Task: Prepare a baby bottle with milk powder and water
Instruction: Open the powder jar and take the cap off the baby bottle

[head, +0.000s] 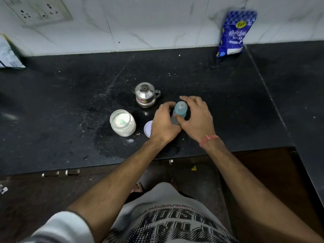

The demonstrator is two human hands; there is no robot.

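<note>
A baby bottle (179, 110) with a pale blue cap stands on the black counter (70, 95), between both hands. My left hand (164, 122) grips the bottle's lower body from the left. My right hand (196, 116) curls round the cap and collar from the right. An open glass jar (122, 122) of white milk powder stands left of the hands, with a scoop lying in the powder. Its round pale lid (148, 128) lies flat beside my left hand, partly hidden. A small steel lidded pot (145, 95) stands just behind.
A blue sugar bag (232, 33) leans against the marble wall at the back right. Another packet (8, 53) sits at the far left edge. A wall socket (37, 10) is at the upper left. Wet patches and powder specks mark the counter near the jar.
</note>
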